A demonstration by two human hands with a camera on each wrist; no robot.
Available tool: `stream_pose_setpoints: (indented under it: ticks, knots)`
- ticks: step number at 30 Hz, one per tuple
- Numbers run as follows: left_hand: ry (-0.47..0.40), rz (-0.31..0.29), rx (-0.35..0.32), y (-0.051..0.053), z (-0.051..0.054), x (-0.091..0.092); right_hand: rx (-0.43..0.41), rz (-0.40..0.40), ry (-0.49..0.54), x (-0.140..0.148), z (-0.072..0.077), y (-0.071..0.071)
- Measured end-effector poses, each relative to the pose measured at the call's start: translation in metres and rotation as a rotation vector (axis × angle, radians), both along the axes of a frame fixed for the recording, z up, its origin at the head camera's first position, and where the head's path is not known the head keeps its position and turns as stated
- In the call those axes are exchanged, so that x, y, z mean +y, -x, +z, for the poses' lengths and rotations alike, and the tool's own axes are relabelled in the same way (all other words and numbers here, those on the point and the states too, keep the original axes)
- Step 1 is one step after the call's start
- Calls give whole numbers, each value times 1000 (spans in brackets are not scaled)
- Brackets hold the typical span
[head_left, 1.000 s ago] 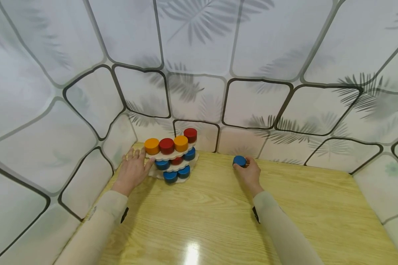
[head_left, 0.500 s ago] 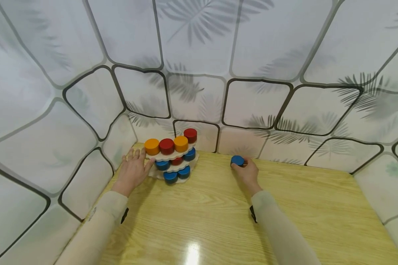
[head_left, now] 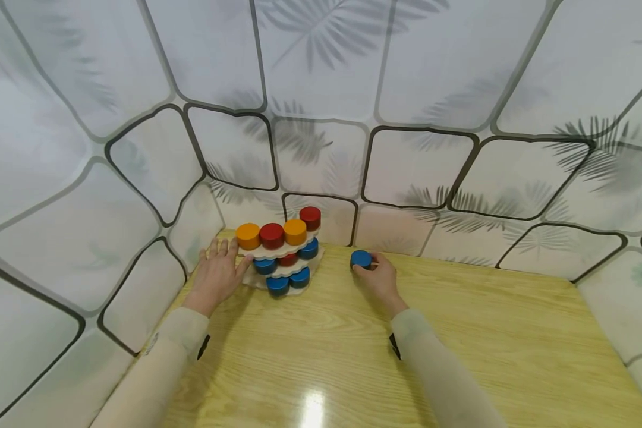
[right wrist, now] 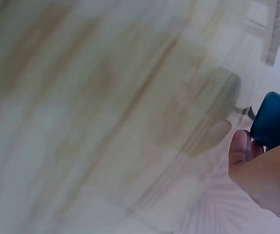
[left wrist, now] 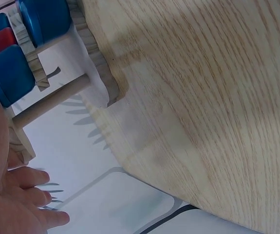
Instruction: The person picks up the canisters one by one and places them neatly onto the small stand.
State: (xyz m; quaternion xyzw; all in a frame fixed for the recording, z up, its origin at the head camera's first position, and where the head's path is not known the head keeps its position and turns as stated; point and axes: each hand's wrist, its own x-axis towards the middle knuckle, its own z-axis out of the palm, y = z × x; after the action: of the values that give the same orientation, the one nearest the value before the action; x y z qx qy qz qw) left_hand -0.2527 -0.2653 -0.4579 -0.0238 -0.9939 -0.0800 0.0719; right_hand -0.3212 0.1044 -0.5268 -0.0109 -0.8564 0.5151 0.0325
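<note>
My left hand holds the left end of a three-tier pale wooden stand, thumb in front and index finger behind the top board; the other fingers are spread. On the top tier sit orange and red cylinders, the rightmost being a red cylinder. Lower tiers carry blue cylinders and a red one. To the stand's right, my right hand pinches a blue cylinder between thumb and fingers, apart from the stand. The right wrist view shows this blue cylinder above the table, partly cut off.
The wooden table meets a patterned fabric wall just behind the stand. Another fabric wall borders the table on the left. In the left wrist view a wooden post joins the stand's boards.
My right hand has moved left with the blue cylinder, closer to the stand. The left hand stays at the stand's left end. The head view has shifted slightly.
</note>
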Motion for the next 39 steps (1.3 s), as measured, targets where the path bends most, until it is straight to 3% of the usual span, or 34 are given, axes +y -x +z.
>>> stream_pose_setpoints:
  ticks: [13,39]
  knots:
    - [-8,-1,6,-2,-1,-1,-17,176,-3,-34,-2,-6]
    - [-9,1,2,-1,0,0,-25,306,-37,-69,8,3]
